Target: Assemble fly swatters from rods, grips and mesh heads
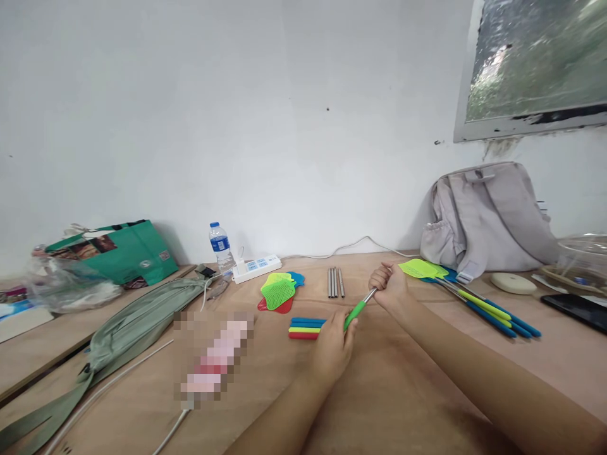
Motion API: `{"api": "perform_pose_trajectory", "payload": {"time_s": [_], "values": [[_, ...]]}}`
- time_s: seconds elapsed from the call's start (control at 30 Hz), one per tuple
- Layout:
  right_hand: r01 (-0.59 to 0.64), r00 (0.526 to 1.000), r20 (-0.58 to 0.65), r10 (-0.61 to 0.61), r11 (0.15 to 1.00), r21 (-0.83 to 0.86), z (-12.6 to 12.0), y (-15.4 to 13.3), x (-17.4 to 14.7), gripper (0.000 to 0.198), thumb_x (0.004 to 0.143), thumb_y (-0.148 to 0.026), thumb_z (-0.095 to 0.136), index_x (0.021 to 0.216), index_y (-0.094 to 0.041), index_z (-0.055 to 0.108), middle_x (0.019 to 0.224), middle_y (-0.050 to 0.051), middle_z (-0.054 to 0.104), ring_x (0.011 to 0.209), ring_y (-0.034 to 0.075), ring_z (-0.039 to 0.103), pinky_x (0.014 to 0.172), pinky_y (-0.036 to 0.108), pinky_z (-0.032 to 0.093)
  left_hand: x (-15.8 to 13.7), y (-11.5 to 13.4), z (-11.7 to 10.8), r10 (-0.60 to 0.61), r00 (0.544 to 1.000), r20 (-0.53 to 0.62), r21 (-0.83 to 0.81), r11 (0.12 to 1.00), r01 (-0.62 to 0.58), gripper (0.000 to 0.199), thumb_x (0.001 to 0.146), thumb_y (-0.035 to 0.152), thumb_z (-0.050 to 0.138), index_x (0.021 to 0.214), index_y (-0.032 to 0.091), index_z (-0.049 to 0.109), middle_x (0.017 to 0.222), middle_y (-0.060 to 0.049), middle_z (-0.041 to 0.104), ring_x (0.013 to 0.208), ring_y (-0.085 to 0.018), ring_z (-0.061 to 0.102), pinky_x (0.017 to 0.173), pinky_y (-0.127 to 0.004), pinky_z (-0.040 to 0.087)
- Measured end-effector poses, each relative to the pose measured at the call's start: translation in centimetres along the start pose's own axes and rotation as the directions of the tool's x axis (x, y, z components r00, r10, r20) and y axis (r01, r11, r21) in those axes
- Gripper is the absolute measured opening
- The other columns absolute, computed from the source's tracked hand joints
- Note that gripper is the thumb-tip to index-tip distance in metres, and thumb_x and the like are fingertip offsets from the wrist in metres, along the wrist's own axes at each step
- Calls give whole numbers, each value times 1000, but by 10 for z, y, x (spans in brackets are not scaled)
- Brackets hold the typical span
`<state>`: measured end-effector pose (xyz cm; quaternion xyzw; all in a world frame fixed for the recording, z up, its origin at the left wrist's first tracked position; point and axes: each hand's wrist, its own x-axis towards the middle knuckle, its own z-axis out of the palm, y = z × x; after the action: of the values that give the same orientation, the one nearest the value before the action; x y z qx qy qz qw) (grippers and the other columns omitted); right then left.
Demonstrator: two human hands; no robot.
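My left hand (332, 344) is closed around a green handle (355, 313), which slants up to the right. A thin metal rod (370, 294) sticks out of the handle's upper end, and my right hand (389, 289) is closed on that rod. Just left of my left hand lie blue, yellow and red handles (303, 328) side by side. Behind my hands, several metal rods (336, 282) lie in a row. Fly swatter heads (279, 294) in green, yellow, blue and red are stacked to their left. Fly swatters (488, 306) with blue and yellow handles lie at the right.
At the left are a grey-green sling bag (137, 319), a green bag (137, 253) and a blurred pink item (218, 360) with a cable. A water bottle (220, 246) and power strip (257, 268) stand near the wall. A grey backpack (493, 221) and black phone (578, 309) are at the right.
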<state>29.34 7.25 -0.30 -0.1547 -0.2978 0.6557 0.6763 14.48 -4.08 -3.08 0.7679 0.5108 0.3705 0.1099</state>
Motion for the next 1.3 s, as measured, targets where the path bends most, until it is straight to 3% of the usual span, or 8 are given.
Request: {"api": "perform_pose_trajectory", "payload": {"time_s": [0.33, 0.57, 0.77, 0.9, 1.17, 1.3], "values": [[60, 998, 9, -61, 997, 47, 3, 21, -13, 46, 67, -30, 49, 51, -20, 7, 35, -10, 11, 29, 4, 8, 25, 16, 18, 1, -1, 6, -119, 989, 89, 304, 949, 87, 28, 89, 33, 31, 98, 15, 50, 84, -11, 64, 75, -22, 61, 60, -28, 43], [115, 993, 29, -115, 993, 13, -6, 36, -20, 51, 64, -36, 52, 48, -19, 6, 34, -10, 10, 29, 5, 4, 24, 15, 19, 3, 10, -5, -128, 972, 199, 407, 913, 36, 23, 89, 30, 32, 98, 16, 48, 86, -10, 62, 76, -21, 62, 58, -25, 41], [126, 991, 52, -125, 992, -14, -4, 39, -28, 50, 63, -36, 52, 46, -19, 8, 34, -10, 12, 30, 5, 3, 24, 16, 20, 1, 10, -7, -79, 978, 193, 429, 903, -11, 21, 89, 29, 32, 95, 17, 48, 82, -9, 61, 75, -21, 61, 58, -24, 41], [125, 991, 39, -125, 992, 21, 8, 32, -36, 48, 62, -34, 51, 46, -19, 9, 34, -10, 12, 30, 4, 4, 24, 16, 18, -1, 11, -10, -80, 981, 178, 402, 916, 1, 22, 89, 31, 32, 95, 17, 49, 82, -9, 62, 72, -20, 61, 55, -24, 40], [176, 983, 57, -176, 984, 17, 52, 8, -56, 39, 62, -27, 53, 50, -20, 17, 42, -10, 14, 34, 5, 10, 30, 19, 19, -1, -1, -10, -13, 1000, 3, 169, 985, 12, 20, 87, 29, 35, 97, 20, 50, 77, -5, 63, 69, -18, 61, 58, -25, 42], [171, 983, 72, -167, 984, -55, 48, 21, -52, 30, 62, -26, 53, 55, -21, 24, 46, -9, 21, 37, 6, 23, 36, 20, 27, 1, -13, -15, 41, 998, -39, 122, 992, -36, 22, 86, 32, 34, 95, 20, 50, 80, -5, 64, 71, -18, 60, 61, -26, 43]]}}
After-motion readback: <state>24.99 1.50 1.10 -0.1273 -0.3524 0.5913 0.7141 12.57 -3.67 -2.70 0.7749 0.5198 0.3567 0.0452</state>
